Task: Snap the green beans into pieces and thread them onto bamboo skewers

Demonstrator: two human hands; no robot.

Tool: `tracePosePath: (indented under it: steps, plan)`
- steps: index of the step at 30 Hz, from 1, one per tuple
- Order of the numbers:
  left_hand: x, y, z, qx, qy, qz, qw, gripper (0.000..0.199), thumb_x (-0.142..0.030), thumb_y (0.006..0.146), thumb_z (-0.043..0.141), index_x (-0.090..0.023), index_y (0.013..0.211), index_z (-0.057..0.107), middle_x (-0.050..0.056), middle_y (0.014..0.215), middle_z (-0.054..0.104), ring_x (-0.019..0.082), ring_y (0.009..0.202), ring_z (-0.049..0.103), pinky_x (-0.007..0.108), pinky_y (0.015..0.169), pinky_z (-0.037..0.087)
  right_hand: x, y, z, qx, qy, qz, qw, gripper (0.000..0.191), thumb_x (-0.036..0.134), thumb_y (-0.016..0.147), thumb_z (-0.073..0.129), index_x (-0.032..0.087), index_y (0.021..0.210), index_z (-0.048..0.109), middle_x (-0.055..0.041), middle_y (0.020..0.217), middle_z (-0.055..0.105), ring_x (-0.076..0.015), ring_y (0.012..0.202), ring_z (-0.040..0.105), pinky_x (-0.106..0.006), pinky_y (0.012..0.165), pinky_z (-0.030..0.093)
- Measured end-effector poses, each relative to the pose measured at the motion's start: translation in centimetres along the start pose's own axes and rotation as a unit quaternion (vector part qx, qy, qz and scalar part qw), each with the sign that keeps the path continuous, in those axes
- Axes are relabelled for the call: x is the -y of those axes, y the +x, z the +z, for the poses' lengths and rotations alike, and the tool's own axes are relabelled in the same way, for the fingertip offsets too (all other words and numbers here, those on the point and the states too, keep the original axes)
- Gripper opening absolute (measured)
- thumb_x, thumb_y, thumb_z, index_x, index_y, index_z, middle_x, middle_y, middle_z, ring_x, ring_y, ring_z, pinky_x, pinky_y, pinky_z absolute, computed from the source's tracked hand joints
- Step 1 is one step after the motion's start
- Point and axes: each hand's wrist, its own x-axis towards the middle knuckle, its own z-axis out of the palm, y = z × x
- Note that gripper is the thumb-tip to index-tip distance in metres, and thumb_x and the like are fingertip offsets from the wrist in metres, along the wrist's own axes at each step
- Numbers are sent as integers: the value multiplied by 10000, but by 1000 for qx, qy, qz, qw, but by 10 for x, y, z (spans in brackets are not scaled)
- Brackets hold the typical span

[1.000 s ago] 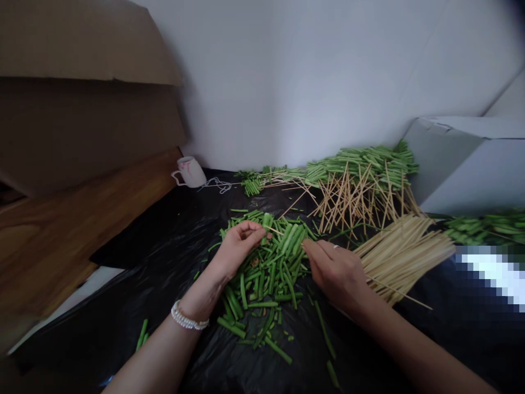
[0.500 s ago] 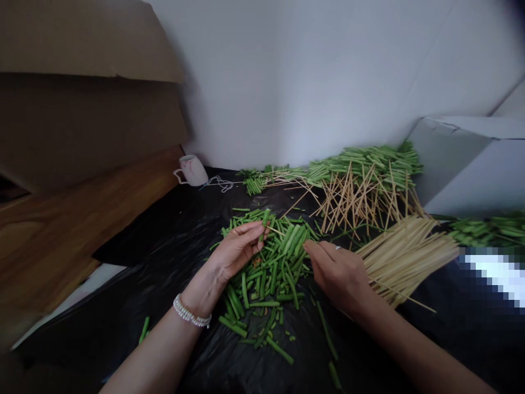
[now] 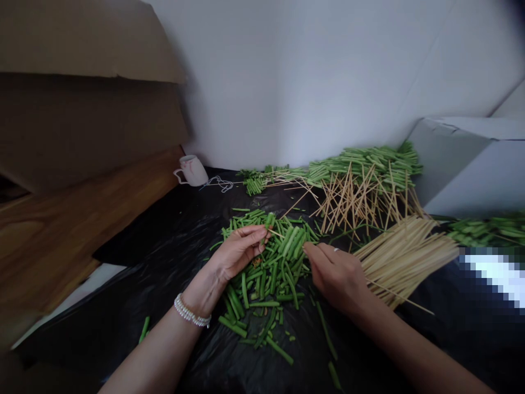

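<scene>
My left hand (image 3: 244,245), with a beaded bracelet at the wrist, pinches a short green stalk piece (image 3: 269,221) between thumb and fingers. It looks like a cut bean or garlic stem. A thin wooden skewer (image 3: 275,233) meets that piece at its left end. Several stalk pieces (image 3: 293,242) sit side by side along the skewer. My right hand (image 3: 338,273), wearing a ring, is closed on the skewer's right end, mostly hidden by the fingers. Beneath both hands spreads a loose heap of cut green stalks (image 3: 262,284).
A bundle of bare skewers (image 3: 404,260) lies at the right. Behind it are piled filled skewers (image 3: 365,164) against the white wall. A mug (image 3: 192,171) and a tangled cord (image 3: 223,185) stand back left. Cardboard (image 3: 90,109) and a white box (image 3: 463,164) flank the black plastic sheet (image 3: 172,230).
The stalk piece in my left hand has tilted, and a little more of it shows above the fingers. The left hand moved slightly right; my right hand hardly moved.
</scene>
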Motion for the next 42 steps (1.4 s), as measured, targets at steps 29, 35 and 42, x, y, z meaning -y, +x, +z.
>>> tracePosePath:
  steps: [29, 35, 42]
  plan:
    - [11, -4, 10, 8, 167, 51, 985, 278, -325, 586, 888, -163, 779, 771, -6, 684, 671, 62, 588, 530, 190, 592, 406, 3, 0, -1, 9, 13, -9, 1000, 240, 72, 916, 438, 124, 972, 666, -10, 656, 558, -147, 587, 482, -292, 583, 338]
    - [-14, -2, -8, -31, 213, 119, 969, 337, -437, 663, 823, -143, 811, 754, 54, 796, 717, 120, 694, 592, 236, 692, 455, -5, 2, -1, 5, -19, 10, 1000, 225, 77, 908, 462, 136, 974, 669, -12, 671, 587, -143, 594, 491, -290, 587, 328]
    - [-24, 1, -25, -107, 556, 199, 800, 343, -474, 809, 641, -146, 731, 709, -4, 637, 619, 118, 581, 477, 246, 568, 338, -6, 2, -1, 7, -25, 9, 1000, 220, 82, 906, 475, 139, 957, 682, -7, 655, 579, -146, 586, 491, -289, 585, 327]
